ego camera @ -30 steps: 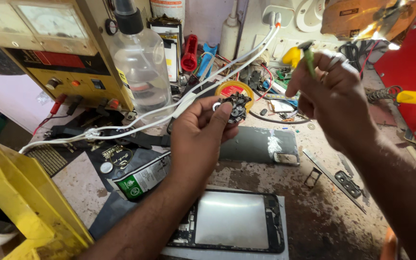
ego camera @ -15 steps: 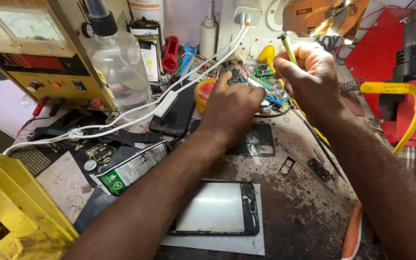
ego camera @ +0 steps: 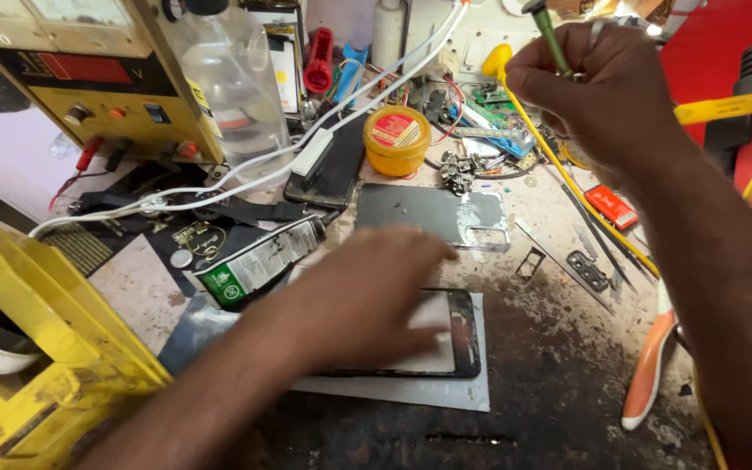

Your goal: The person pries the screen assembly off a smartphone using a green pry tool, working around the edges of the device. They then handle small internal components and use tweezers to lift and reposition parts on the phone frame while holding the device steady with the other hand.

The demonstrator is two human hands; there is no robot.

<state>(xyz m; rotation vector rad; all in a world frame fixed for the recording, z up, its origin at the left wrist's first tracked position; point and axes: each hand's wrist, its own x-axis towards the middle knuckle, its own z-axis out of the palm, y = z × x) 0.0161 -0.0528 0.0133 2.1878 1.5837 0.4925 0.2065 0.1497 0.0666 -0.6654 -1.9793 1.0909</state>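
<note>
Left hand [ego camera: 367, 296] is flat and open, blurred, resting on the phone [ego camera: 454, 335] lying face up on a pale mat [ego camera: 411, 396], while the right hand [ego camera: 602, 96] up and away from it is closed round a green-handled tool [ego camera: 548, 35]. That phone's prob light but thin, glass-fronted and fragile, so I'd take it by the side edges, not the screen. Bench [ego camera: 559, 365] under it is scuffed and grimy w/ loose bits; yellow paste tin [ego camera: 397, 139], clear bottle [ego camera: 228, 78] and power supply [ego camera: 80, 78] crowd the far side.
</note>
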